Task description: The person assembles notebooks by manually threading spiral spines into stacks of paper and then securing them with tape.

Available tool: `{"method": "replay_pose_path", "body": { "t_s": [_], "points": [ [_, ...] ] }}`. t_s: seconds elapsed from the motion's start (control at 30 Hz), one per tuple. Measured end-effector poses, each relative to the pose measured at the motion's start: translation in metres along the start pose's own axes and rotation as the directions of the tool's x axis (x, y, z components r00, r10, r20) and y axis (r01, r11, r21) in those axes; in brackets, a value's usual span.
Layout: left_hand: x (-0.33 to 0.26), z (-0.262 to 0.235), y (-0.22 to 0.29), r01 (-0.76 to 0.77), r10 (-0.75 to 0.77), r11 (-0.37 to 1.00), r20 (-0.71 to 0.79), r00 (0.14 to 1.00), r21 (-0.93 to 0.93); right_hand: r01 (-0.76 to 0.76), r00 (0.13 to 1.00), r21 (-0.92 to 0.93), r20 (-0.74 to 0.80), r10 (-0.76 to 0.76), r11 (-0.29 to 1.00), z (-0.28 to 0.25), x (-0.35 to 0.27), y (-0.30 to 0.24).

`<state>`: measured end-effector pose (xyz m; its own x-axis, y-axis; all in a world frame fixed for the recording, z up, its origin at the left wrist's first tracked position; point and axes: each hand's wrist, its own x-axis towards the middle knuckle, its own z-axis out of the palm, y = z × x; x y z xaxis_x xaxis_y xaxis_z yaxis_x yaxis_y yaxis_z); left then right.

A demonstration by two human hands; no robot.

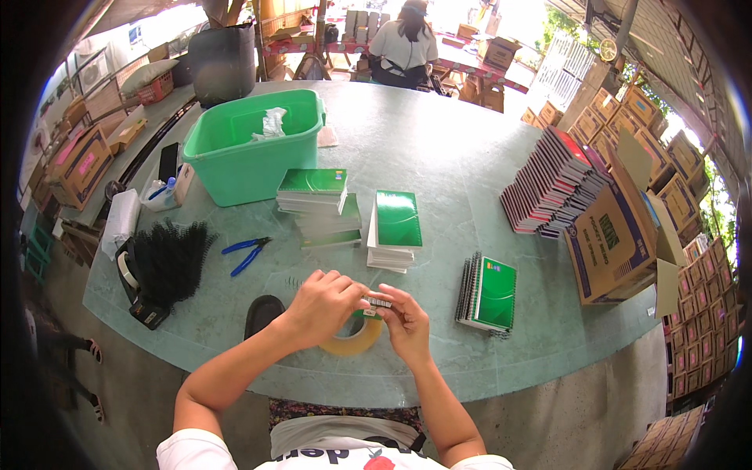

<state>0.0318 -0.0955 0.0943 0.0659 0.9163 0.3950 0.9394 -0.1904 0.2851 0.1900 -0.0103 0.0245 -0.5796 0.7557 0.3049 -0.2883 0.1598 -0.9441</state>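
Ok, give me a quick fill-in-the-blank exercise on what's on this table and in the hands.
1. Both hands, left hand and right hand, hold a roll of ____ at the table edge.
2. The basin on the table is ____ in colour.
3. The pliers have ____ handles.
4. The spiral notebooks have ____ covers.

Missing words: tape; green; blue; green

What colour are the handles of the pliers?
Blue; the pliers show best in the head view.

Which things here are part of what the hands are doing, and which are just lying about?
In hand: left hand and right hand on the tape roll.

Lying about: blue pliers, green tub, spiral notebooks, black binding coils, cardboard box.
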Motion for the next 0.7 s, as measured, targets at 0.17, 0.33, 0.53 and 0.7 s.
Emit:
{"method": "replay_pose_path", "body": {
  "t_s": [0.17,0.33,0.53,0.7],
  "points": [
    [0.011,0.009,0.01,-0.123,0.114,0.984,-0.079,0.99,-0.126,-0.072,0.997,-0.165,-0.047,0.065,0.984,-0.006,-0.005,0.006],
    [0.015,0.02,0.016,-0.165,0.15,0.962,-0.083,0.985,-0.216,0.012,0.997,-0.4,-0.069,-0.043,0.916,-0.006,-0.005,0.001],
    [0.017,0.015,0.021,-0.047,0.047,0.953,-0.009,0.999,-0.301,0.127,0.985,-0.577,-0.02,-0.17,0.807,0.0,-0.007,-0.007],
    [0.026,0.016,0.02,-0.061,0.019,0.896,-0.098,0.995,-0.44,0.142,0.984,-0.546,-0.01,-0.175,0.826,-0.005,-0.003,-0.008]
  ]
}}
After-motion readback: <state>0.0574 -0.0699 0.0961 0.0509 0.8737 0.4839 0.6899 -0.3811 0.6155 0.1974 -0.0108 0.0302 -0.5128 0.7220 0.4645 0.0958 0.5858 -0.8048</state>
